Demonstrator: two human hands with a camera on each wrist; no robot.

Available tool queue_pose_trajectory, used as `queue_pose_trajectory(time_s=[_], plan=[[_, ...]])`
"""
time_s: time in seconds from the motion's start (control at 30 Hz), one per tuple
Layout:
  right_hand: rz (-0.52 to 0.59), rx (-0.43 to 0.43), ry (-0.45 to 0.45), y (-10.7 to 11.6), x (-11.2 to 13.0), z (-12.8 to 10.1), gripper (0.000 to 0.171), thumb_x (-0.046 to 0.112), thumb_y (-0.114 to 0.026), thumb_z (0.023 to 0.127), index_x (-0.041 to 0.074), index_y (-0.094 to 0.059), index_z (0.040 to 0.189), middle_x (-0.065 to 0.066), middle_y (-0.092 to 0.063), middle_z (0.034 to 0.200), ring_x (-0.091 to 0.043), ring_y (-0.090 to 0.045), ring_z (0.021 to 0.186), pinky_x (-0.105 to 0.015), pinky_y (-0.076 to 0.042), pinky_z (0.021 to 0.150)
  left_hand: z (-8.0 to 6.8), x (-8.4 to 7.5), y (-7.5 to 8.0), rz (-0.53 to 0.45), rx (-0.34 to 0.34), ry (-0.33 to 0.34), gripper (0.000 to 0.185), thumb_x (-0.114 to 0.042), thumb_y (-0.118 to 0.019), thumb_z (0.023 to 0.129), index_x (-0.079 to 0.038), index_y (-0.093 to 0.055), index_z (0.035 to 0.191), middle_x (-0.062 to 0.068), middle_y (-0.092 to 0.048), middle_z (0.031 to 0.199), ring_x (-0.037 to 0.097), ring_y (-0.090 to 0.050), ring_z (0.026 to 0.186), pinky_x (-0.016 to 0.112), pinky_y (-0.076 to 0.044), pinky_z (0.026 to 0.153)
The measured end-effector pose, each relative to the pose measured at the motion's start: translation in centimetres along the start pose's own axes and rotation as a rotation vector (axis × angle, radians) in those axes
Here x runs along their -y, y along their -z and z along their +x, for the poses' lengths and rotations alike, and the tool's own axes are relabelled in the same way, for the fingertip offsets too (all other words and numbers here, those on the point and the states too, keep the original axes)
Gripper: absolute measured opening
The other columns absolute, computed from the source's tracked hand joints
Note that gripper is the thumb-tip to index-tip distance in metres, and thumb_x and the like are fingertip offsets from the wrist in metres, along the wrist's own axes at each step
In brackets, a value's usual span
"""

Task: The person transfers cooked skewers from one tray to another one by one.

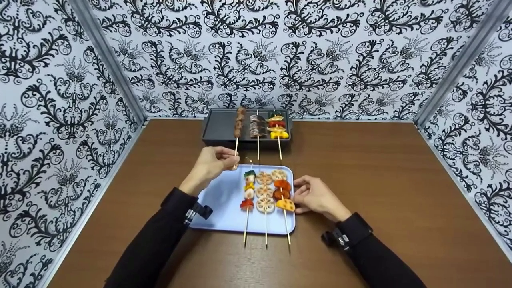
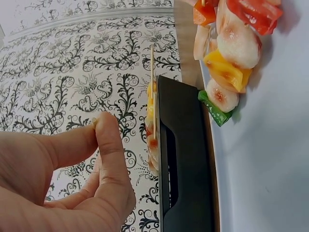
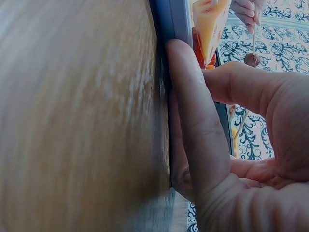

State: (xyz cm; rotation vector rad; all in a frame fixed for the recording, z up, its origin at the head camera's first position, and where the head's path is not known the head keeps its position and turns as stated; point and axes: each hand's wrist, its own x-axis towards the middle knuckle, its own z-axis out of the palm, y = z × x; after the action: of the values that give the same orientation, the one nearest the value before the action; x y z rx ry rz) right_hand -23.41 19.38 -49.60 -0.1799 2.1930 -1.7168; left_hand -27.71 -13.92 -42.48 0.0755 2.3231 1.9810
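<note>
In the head view my left hand (image 1: 216,162) pinches the lower stick end of a meatball skewer (image 1: 239,124) between thumb and fingertips. Its brown balls overlap the left-middle part of a dark grill pan (image 1: 220,124). In the left wrist view, the thumb and finger of this left hand (image 2: 91,169) meet at the stick's tip. My right hand (image 1: 316,196) holds the right edge of a pale blue tray (image 1: 220,204), fingers bent against its rim. From the right wrist, a finger (image 3: 198,121) shows along the tray's side (image 3: 179,21), close to the tabletop.
On the pan lie a skewer of dark, pale-edged slices (image 1: 258,126) and a colourful vegetable skewer (image 1: 277,125), sticks pointing toward me. The tray bears a mixed vegetable skewer (image 1: 249,192), a lotus root skewer (image 1: 265,192) and an orange-and-yellow vegetable skewer (image 1: 283,196). Patterned walls enclose the brown table (image 1: 360,160).
</note>
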Motion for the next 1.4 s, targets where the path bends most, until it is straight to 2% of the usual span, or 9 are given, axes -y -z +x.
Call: queue_pose_trajectory(time_s=[0.17,0.37,0.53,0.83,1.13,1.4], plan=[[0.002,-0.001,0.025,0.1,0.1,-0.1,0.053,-0.004,-0.076,0.089,-0.01,-0.051,0.135,-0.024,-0.064,0.104,-0.029,-0.071,0.082,-0.045,-0.068,0.07,-0.4,0.2,0.0,-0.034,0.008,0.002,0.028,0.002,-0.079,0.092,0.011,-0.069,0.116,0.018,-0.072,0.101,0.022,-0.073,0.081,0.04,-0.066,0.082],[-0.005,0.003,0.039,-0.1,0.0,-0.1,0.051,-0.006,-0.074,0.089,-0.01,-0.052,0.134,-0.023,-0.064,0.103,-0.029,-0.072,0.082,-0.045,-0.068,0.069,-1.1,0.5,0.2,-0.051,0.003,0.029,0.025,0.004,-0.079,0.091,0.009,-0.07,0.114,0.019,-0.072,0.103,0.024,-0.073,0.083,0.036,-0.067,0.079],[-0.003,-0.001,0.036,-0.1,0.0,-0.1,0.052,-0.005,-0.074,0.088,-0.01,-0.052,0.135,-0.022,-0.064,0.103,-0.029,-0.072,0.081,-0.045,-0.068,0.068,-1.7,0.6,0.2,-0.061,0.01,0.036,0.022,0.006,-0.079,0.09,0.006,-0.072,0.111,0.019,-0.071,0.102,0.026,-0.073,0.084,0.037,-0.067,0.079],[0.009,-0.002,0.011,-0.1,0.1,-0.1,0.053,-0.006,-0.074,0.087,-0.008,-0.052,0.136,-0.022,-0.063,0.104,-0.03,-0.072,0.082,-0.046,-0.068,0.07,-2.6,1.1,0.0,-0.075,0.035,0.038,0.024,0.007,-0.078,0.09,0.009,-0.069,0.112,0.016,-0.069,0.098,0.022,-0.073,0.079,0.035,-0.067,0.077],[-0.002,-0.004,0.022,0.0,0.3,-0.3,0.052,-0.005,-0.075,0.089,-0.008,-0.052,0.136,-0.024,-0.064,0.105,-0.03,-0.071,0.08,-0.046,-0.068,0.069,-3.4,1.4,-0.1,-0.114,0.056,0.037,0.028,0.009,-0.077,0.09,0.012,-0.066,0.116,0.017,-0.066,0.101,0.023,-0.074,0.08,0.037,-0.067,0.077],[-0.015,0.004,0.028,-0.1,0.3,-0.4,0.055,-0.001,-0.078,0.089,-0.008,-0.052,0.136,-0.023,-0.065,0.104,-0.029,-0.071,0.078,-0.045,-0.068,0.069,-4.3,1.8,0.2,-0.098,0.056,0.057,0.031,0.01,-0.076,0.09,0.013,-0.064,0.118,0.019,-0.064,0.106,0.024,-0.073,0.083,0.038,-0.067,0.079]])
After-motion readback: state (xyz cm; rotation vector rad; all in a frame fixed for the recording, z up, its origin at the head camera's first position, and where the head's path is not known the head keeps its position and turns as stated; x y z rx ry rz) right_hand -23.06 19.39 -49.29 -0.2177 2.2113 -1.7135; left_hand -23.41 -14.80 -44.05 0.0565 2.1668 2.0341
